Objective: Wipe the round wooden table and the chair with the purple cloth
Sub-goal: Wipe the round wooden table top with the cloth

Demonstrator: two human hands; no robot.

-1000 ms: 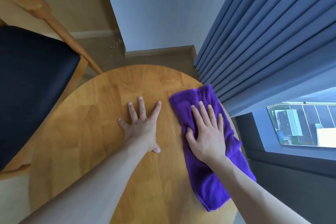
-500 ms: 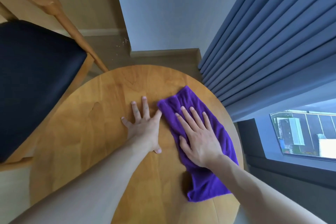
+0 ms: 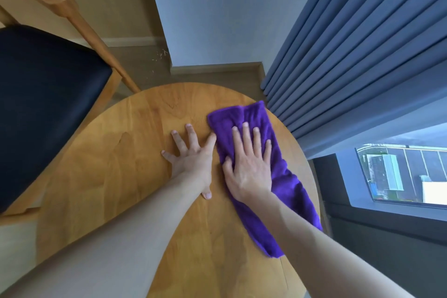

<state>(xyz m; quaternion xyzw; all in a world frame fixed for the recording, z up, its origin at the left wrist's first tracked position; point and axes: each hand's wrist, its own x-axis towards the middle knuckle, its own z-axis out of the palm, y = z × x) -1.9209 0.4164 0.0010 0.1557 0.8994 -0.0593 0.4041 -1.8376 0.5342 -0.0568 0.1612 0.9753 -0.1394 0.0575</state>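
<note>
The round wooden table [image 3: 116,176] fills the lower middle of the head view. A folded purple cloth [image 3: 287,191] lies on its right half, running from the far right rim toward me. My right hand [image 3: 249,167] presses flat on the cloth with straight, spread fingers. Flat on the bare wood just left of the cloth, fingers spread, rests my left hand [image 3: 191,159]. The chair [image 3: 48,94], with a dark seat and light wooden frame, stands at the left beside the table.
Blue-grey curtains [image 3: 350,55] hang close to the table's right rim. A window [image 3: 406,172] sits low at the right. A white wall corner [image 3: 205,19] and a skirting board stand behind the table. Small debris lies on the floor by the chair leg.
My right hand slid the cloth left toward the table's middle, then back right and farther away toward the far right rim. My left hand stayed planted on the wood.
</note>
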